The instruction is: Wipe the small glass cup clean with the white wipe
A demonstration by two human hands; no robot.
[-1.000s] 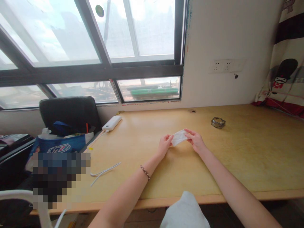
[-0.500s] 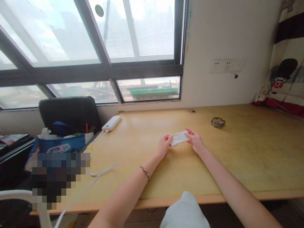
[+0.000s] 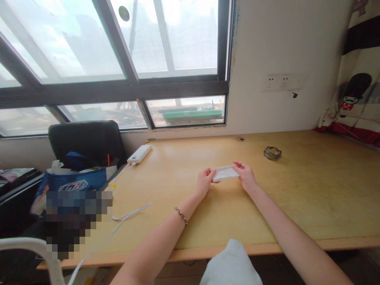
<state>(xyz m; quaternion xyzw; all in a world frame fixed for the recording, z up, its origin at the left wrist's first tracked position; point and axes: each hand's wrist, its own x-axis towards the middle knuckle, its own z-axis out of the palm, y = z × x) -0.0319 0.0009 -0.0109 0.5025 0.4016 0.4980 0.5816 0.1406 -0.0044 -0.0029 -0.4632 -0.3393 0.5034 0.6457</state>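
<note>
Just above the middle of the wooden desk [image 3: 184,166], a small white packet [image 3: 225,173] is stretched flat between the left hand [image 3: 204,181] and right hand [image 3: 246,177], fingertips pinching each end, likely to keep it taut. A glass ashtray [image 3: 272,153] sits far right, a power bank [image 3: 139,154] far left.

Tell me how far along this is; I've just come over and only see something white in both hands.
Already done: the white packet is off the desk. In hand: the left hand and right hand pinch its two ends, holding it level between them. Left: it looks flat and unopened, though it is too small to be sure. The glass dish and power bank lie untouched.
</note>
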